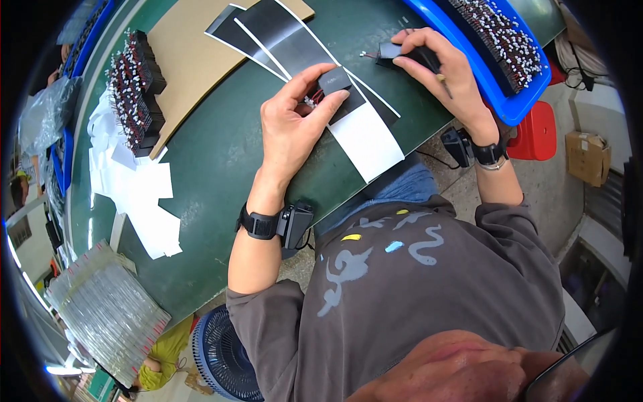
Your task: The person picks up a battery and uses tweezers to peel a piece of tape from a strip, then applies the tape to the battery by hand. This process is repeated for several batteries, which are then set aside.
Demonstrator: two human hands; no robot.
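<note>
My left hand [293,119] is closed on a small black block [334,80] with red and black wires and a white connector, held between thumb and fingers above the sheets. Farther right, my right hand [443,75] grips another black block [389,51] by its end; its wires and white plug point left. A dark, thin item with a tan tip [442,78] shows against the right palm; its kind is unclear. Beneath the left hand lie overlapping black sheets [274,33] with white edges, and a bare white backing strip [369,141] reaches the table's near edge.
Several wired black blocks [153,82] stand beside a brown board [194,47] on the green table [221,161]. Peeled white strips [144,204] lie at left, near a clear plastic stack [107,305]. A blue tray [512,114] holds more blocks; a red stool [536,130] stands beyond.
</note>
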